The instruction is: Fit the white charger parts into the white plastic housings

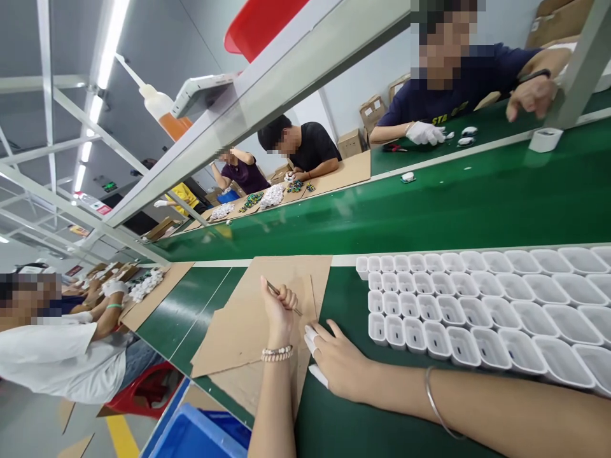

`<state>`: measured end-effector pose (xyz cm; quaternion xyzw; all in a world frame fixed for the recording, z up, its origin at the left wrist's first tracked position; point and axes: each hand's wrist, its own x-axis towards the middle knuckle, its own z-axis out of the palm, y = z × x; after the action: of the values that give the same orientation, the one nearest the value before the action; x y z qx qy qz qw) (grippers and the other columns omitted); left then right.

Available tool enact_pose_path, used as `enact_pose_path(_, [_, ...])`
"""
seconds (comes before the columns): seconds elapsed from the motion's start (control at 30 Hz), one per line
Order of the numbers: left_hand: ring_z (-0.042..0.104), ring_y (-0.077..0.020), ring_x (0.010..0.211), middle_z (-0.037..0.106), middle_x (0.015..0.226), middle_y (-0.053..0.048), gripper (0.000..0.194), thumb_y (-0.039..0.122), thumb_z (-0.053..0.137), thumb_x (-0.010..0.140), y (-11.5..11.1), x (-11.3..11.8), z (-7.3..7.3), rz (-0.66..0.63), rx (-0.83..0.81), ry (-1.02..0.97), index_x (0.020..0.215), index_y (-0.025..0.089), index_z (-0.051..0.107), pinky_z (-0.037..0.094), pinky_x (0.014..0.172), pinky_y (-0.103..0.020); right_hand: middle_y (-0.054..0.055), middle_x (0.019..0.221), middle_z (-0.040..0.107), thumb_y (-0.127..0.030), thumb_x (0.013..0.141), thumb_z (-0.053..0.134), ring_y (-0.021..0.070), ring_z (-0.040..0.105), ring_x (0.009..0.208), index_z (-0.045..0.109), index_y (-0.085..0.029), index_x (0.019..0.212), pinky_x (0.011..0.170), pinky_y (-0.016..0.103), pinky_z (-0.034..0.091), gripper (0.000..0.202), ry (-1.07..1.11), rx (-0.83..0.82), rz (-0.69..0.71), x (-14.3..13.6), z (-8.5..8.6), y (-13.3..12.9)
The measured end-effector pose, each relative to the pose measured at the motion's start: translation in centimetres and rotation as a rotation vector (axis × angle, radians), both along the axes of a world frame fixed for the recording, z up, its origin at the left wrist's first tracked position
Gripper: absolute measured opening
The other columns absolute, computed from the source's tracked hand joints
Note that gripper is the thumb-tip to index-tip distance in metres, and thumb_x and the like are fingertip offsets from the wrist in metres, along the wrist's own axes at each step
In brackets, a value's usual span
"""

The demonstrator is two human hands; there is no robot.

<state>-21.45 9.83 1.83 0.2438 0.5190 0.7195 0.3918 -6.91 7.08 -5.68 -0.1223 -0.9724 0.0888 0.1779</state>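
My left hand (278, 305) is closed around a thin metal tool, perhaps tweezers (273, 287), whose narrow end points down to the right above a cardboard sheet (248, 324). A beaded bracelet circles that wrist. Beside it, my right hand (337, 359) rests at the cardboard's right edge, with white finger covers on several fingertips. Its thumb and forefinger are apart, and I see nothing between them. To the right stand rows of small white plastic cups (461, 346); many in the nearer rows have a small dark piece inside.
A green conveyor belt (305, 232) runs behind the bench, under a slanting metal frame (267, 95). Co-workers (449, 95) sit across it and at the left (62, 350). A blue bin (195, 436) stands below the bench's front edge. A white roll (545, 140) lies beyond the belt.
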Motion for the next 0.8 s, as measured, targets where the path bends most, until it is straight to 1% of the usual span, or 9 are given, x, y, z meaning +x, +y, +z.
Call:
enact_pose_path(0.17, [0.011, -0.0049, 0.033, 0.011, 0.040, 0.008, 0.068, 0.073, 0.037, 0.085, 0.0, 0.2, 0.1, -0.002, -0.007, -0.001, 0.045, 0.021, 0.017, 0.013, 0.036, -0.021, 0.025, 0.132, 0.054, -0.028, 0.092, 0.044, 0.0357, 0.038, 0.132, 0.068, -0.003, 0.112, 0.107, 0.056, 0.033, 0.039, 0.016, 0.016, -0.009, 0.1, 0.0, 0.0])
enact_pose_path(0.3, [0.011, -0.0049, 0.033, 0.011, 0.039, 0.009, 0.069, 0.074, 0.037, 0.084, -0.1, 0.4, 0.2, 0.000, -0.014, 0.001, 0.045, 0.021, 0.017, 0.014, 0.035, -0.021, 0.026, 0.134, 0.052, -0.029, 0.093, 0.042, 0.0360, 0.039, 0.132, 0.068, -0.003, 0.112, 0.106, 0.056, 0.034, 0.041, 0.014, 0.033, -0.016, 0.1, 0.1, 0.0])
enact_pose_path(0.47, [0.010, -0.0047, 0.033, 0.011, 0.039, 0.009, 0.071, 0.078, 0.039, 0.082, 0.1, 0.8, 0.2, 0.031, -0.018, 0.013, 0.045, 0.021, 0.017, 0.012, 0.034, -0.021, 0.025, 0.136, 0.050, -0.029, 0.089, 0.049, 0.0358, 0.038, 0.133, 0.068, -0.004, 0.112, 0.107, 0.056, 0.033, 0.039, -0.010, 0.037, -0.005, 0.2, 0.4, 0.0])
enact_pose_path(0.63, [0.009, -0.0045, 0.033, 0.011, 0.040, 0.009, 0.069, 0.071, 0.045, 0.084, 0.4, 1.7, -0.3, 0.071, -0.012, 0.064, 0.044, 0.021, 0.020, 0.009, 0.035, -0.022, 0.026, 0.137, 0.050, -0.027, 0.091, 0.046, 0.0360, 0.035, 0.135, 0.067, -0.002, 0.114, 0.108, 0.057, 0.031, 0.039, -0.007, 0.020, -0.009, 0.2, 0.3, 0.0])
enact_pose_path(0.73, [0.010, -0.0042, 0.034, 0.012, 0.040, 0.009, 0.069, 0.067, 0.050, 0.084, 0.0, 2.4, -0.5, 0.072, 0.019, 0.107, 0.042, 0.020, 0.021, 0.008, 0.037, -0.022, 0.025, 0.135, 0.052, -0.027, 0.090, 0.047, 0.0363, 0.036, 0.134, 0.067, -0.003, 0.113, 0.108, 0.057, 0.032, 0.039, -0.001, 0.020, -0.010, 0.1, 0.1, -0.1])
enact_pose_path(0.8, [0.011, -0.0042, 0.035, 0.012, 0.039, 0.008, 0.071, 0.068, 0.050, 0.083, -0.7, 2.6, -0.3, 0.070, 0.050, 0.128, 0.041, 0.020, 0.021, 0.009, 0.038, -0.023, 0.023, 0.135, 0.053, -0.027, 0.090, 0.047, 0.0359, 0.039, 0.132, 0.067, -0.004, 0.114, 0.108, 0.056, 0.032, 0.039, 0.006, 0.029, -0.013, 0.0, 0.1, -0.1])
